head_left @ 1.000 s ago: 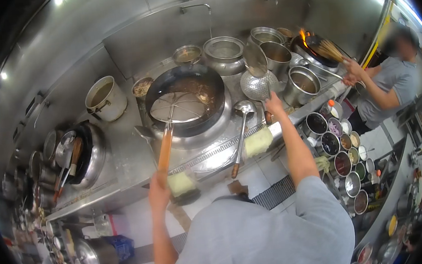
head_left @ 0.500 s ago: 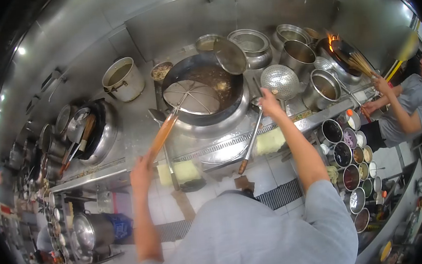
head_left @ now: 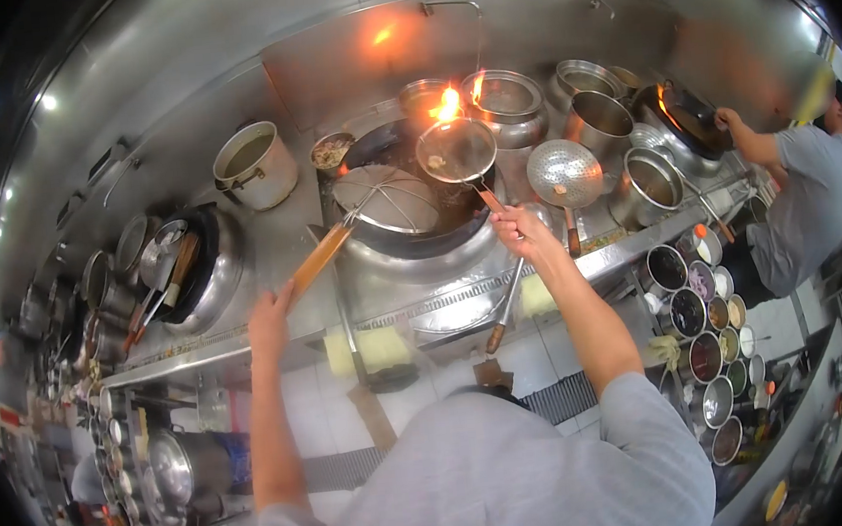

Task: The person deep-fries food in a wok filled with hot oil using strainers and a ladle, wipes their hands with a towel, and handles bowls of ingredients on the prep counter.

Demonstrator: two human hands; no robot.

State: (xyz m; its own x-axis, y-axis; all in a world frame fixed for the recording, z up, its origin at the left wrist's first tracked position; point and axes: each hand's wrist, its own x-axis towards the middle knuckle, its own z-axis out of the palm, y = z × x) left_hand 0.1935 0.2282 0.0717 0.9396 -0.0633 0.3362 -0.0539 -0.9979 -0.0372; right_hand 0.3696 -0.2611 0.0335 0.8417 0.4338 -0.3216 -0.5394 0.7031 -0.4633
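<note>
My left hand is closed round the wooden handle of a large mesh strainer. Its wire-braced round head lies across the near left part of a big dark wok. Closed on a shorter wooden handle is my right hand, holding a smaller round mesh strainer above the wok's right side. A small pale piece of something lies in that mesh. Flames rise just behind it. The two strainers hide much of the wok's contents. A perforated skimmer rests to the right of my right hand.
A two-handled pot stands left, a lidded pot behind. Steel pots stand right. A long-handled utensil overhangs the stove's front edge. Ingredient bowls line the right. A co-worker handles another wok.
My right hand has shifted left with the smaller strainer, which has come lower and nearer. Flames have appeared behind it. The large strainer stays nearly in place. The co-worker's bamboo brush is out of sight.
</note>
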